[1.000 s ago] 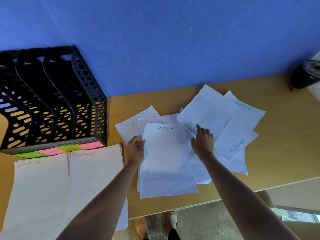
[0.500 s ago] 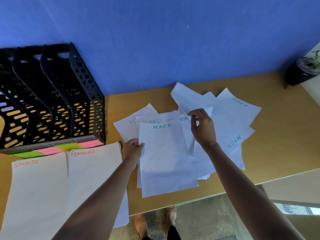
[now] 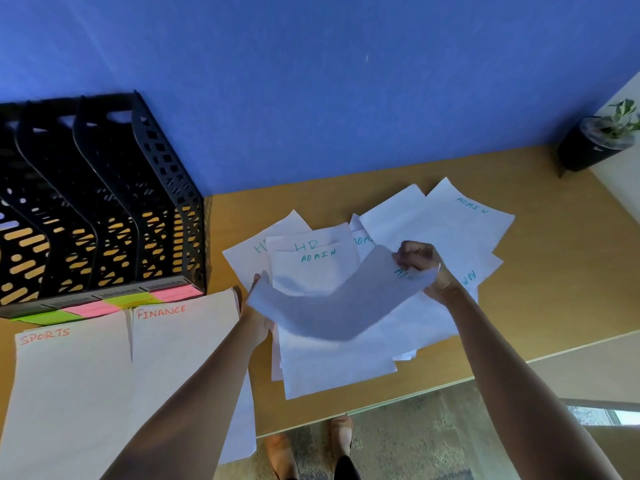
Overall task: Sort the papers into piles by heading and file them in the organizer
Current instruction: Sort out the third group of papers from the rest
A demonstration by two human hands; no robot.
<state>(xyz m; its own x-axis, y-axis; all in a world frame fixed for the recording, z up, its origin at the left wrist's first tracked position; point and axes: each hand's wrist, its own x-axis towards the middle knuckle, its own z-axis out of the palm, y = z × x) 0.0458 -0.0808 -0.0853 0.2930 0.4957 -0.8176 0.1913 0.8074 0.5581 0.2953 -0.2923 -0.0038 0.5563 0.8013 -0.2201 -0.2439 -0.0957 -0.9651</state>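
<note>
A loose white sheet [image 3: 332, 303] hangs curved above the desk; my right hand [image 3: 420, 263] pinches its right edge and my left hand [image 3: 258, 317] holds its left corner. Under it lies a stack topped by a sheet headed ADMIN [image 3: 318, 268], with two HR sheets [image 3: 308, 242] behind. More ADMIN sheets [image 3: 460, 226] fan out to the right. Two piles headed SPORTS [image 3: 69, 382] and FINANCE [image 3: 180, 348] lie at the left. The black slotted organizer [image 3: 104, 202] stands at the back left, with pink and green labels [image 3: 114, 304] along its front.
A dark pot with a plant [image 3: 595, 143] sits at the desk's far right corner. The wooden desk [image 3: 554, 271] meets a blue wall behind. The desk's near edge runs below the papers; my feet show on the floor beneath.
My right hand has lifted one sheet out of the right-hand fan and carried it left over the ADMIN stack; my left hand has taken its other end.
</note>
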